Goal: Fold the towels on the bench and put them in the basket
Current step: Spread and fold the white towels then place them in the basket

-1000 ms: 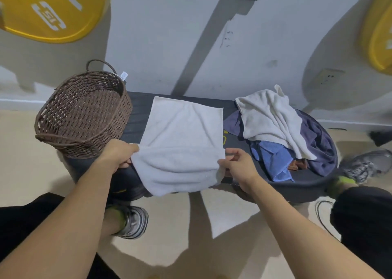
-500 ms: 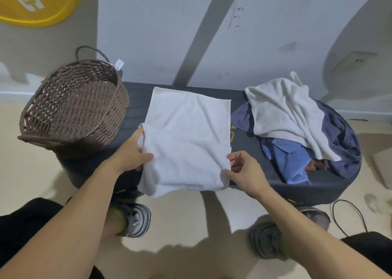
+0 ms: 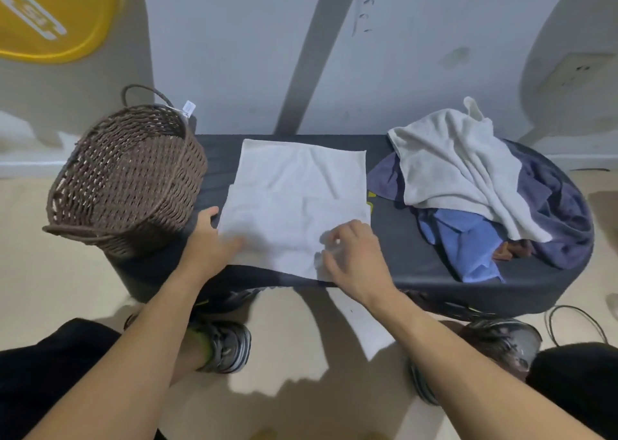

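Pressing flat-ish on the half-folded white towel (image 3: 294,212) mid-worktop (image 3: 394,252), both hands (image 3: 214,239) (image 3: 351,255) hold nothing; it's soft, light, floppy, so I'd grab the corners, basket (image 3: 127,178) just left.

**What we are wearing**

Our forearms (image 3: 444,346) are bare, no sleeves showing. We wear black shorts (image 3: 50,369), grey chunky sneakers (image 3: 227,346) with dark trim, and a yellow-green sock (image 3: 200,339) above the left shoe.
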`<control>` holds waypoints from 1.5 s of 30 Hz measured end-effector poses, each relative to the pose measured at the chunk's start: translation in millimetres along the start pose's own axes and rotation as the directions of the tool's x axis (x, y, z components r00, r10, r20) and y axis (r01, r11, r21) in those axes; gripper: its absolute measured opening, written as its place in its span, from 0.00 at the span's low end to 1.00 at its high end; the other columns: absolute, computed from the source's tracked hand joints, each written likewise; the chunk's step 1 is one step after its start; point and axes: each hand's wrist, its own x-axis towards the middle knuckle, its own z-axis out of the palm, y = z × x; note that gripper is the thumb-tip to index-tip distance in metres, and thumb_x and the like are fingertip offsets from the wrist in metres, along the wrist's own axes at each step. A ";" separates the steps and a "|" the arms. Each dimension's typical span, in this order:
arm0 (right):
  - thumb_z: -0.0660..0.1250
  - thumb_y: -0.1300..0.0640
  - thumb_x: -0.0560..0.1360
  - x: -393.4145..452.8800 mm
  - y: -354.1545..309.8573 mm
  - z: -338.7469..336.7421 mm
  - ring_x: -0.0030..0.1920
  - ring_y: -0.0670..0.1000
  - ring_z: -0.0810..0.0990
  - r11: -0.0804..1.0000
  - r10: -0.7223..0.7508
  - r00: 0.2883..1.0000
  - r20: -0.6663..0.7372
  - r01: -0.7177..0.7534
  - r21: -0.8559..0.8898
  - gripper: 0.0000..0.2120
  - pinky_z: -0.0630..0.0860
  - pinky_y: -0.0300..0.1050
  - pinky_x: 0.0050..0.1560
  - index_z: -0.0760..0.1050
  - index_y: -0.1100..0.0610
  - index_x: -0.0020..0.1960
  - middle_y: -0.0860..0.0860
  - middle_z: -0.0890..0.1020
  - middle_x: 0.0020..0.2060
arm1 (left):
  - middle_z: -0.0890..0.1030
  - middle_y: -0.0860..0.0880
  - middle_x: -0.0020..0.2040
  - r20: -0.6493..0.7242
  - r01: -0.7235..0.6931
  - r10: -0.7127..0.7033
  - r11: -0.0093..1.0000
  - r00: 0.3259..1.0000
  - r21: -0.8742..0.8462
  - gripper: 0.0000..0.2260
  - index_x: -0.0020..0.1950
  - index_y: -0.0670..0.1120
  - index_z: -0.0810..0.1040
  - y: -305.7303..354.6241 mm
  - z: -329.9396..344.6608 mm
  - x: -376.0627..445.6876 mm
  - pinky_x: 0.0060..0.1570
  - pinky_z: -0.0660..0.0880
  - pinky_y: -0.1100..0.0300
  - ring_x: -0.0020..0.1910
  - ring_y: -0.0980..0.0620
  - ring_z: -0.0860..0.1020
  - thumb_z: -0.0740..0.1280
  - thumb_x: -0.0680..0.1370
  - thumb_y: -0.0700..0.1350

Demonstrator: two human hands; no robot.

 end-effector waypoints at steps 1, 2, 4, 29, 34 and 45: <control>0.71 0.52 0.72 -2.7 -0.6 4.4 0.53 0.54 0.71 0.998 -0.034 0.994 0.103 0.040 -0.056 0.14 0.71 0.51 0.55 0.76 0.54 0.56 0.50 0.74 0.53 | 0.80 0.49 0.52 -0.007 -0.013 0.014 0.991 1.000 0.133 0.31 0.69 0.51 0.65 -4.0 -0.7 -2.8 0.46 0.76 0.54 0.51 0.47 0.79 0.77 0.71 0.46; 0.71 0.49 0.72 -4.7 0.0 8.1 0.53 0.55 0.71 0.989 -0.056 0.984 0.167 0.078 -0.128 0.17 0.71 0.50 0.56 0.76 0.54 0.58 0.51 0.73 0.54 | 0.80 0.48 0.51 -0.014 -0.014 0.017 0.980 1.000 0.201 0.27 0.65 0.51 0.67 -7.0 -1.4 -5.2 0.44 0.77 0.54 0.50 0.46 0.80 0.76 0.71 0.46; 0.72 0.45 0.71 -4.6 1.0 10.1 0.53 0.55 0.70 0.973 -0.053 0.975 0.215 0.099 -0.209 0.20 0.71 0.49 0.55 0.75 0.53 0.59 0.51 0.72 0.55 | 0.81 0.45 0.47 -0.043 0.005 0.002 0.985 0.999 0.172 0.23 0.63 0.50 0.68 -10.2 -3.9 -8.7 0.45 0.80 0.48 0.46 0.44 0.81 0.75 0.72 0.44; 0.79 0.48 0.65 56.6 20.5 -121.0 0.43 0.48 0.84 0.608 -0.008 0.795 0.606 -0.477 0.634 0.15 0.78 0.37 0.44 0.86 0.59 0.45 0.55 0.87 0.44 | 0.82 0.38 0.41 0.387 -0.273 0.248 0.962 0.888 0.010 0.21 0.46 0.36 0.80 86.1 -104.4 -28.8 0.48 0.78 0.60 0.40 0.49 0.79 0.69 0.77 0.56; 0.74 0.55 0.69 50.2 46.8 -86.8 0.49 0.55 0.84 0.522 0.146 0.773 0.618 -0.591 0.616 0.10 0.79 0.45 0.51 0.85 0.60 0.46 0.57 0.86 0.49 | 0.81 0.47 0.36 0.122 -0.251 0.257 0.966 0.959 -0.057 0.12 0.40 0.44 0.82 65.4 -50.4 -8.9 0.40 0.71 0.53 0.37 0.49 0.76 0.65 0.82 0.45; 0.77 0.56 0.70 75.6 56.2 -32.8 0.40 0.52 0.85 0.505 0.635 0.726 0.265 -0.649 0.569 0.06 0.82 0.49 0.43 0.83 0.58 0.39 0.53 0.87 0.40 | 0.79 0.54 0.35 0.089 0.034 -0.035 0.999 0.995 0.014 0.12 0.53 0.44 0.83 33.3 7.0 43.9 0.45 0.76 0.56 0.41 0.53 0.74 0.74 0.75 0.51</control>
